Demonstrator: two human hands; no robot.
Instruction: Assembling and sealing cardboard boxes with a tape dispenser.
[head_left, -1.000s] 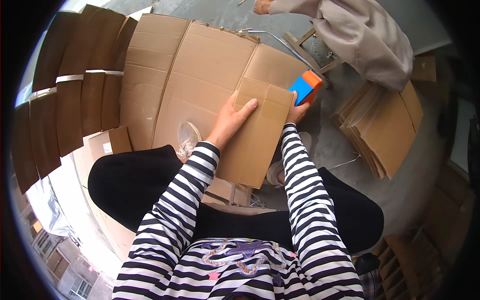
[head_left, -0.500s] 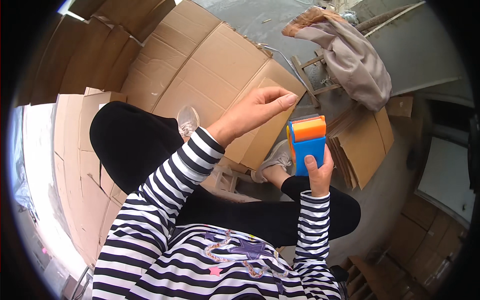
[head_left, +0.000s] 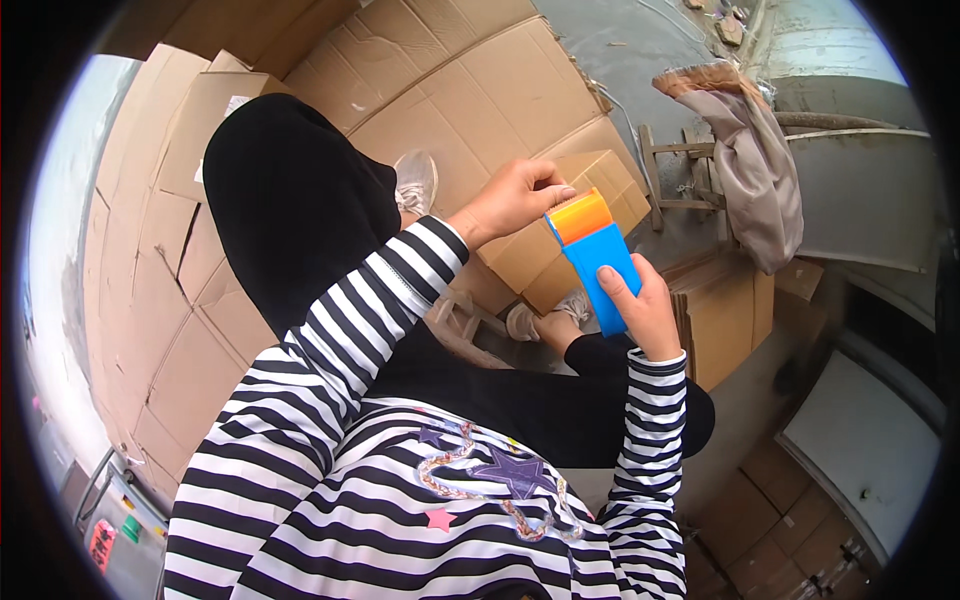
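Blue plastic makes up the body of the tape dispenser [head_left: 600, 275], which the right hand [head_left: 640, 310] is holding upright above the lap, thumb pressed on its near face and the other fingers wrapped behind it, clamped firmly around the lower half. Its orange top [head_left: 582, 215] is sitting just under the left hand [head_left: 515, 200], whose fingers are pinched together right at that orange edge, touching it or something thin there; what exactly they are nipping is too small to tell. The dispenser is looking light and rigid, with smooth sides that could slip, so the broad blue body seems the safest place to grip, keeping skin away from the top edge where a cutter may be sitting. Beyond the hands, a folded cardboard box [head_left: 590, 190] is lying on flattened cardboard sheets [head_left: 480, 80], stiff but easily creased. Farther right, a beige cloth [head_left: 755, 170] is hanging over a wooden frame [head_left: 675, 180].
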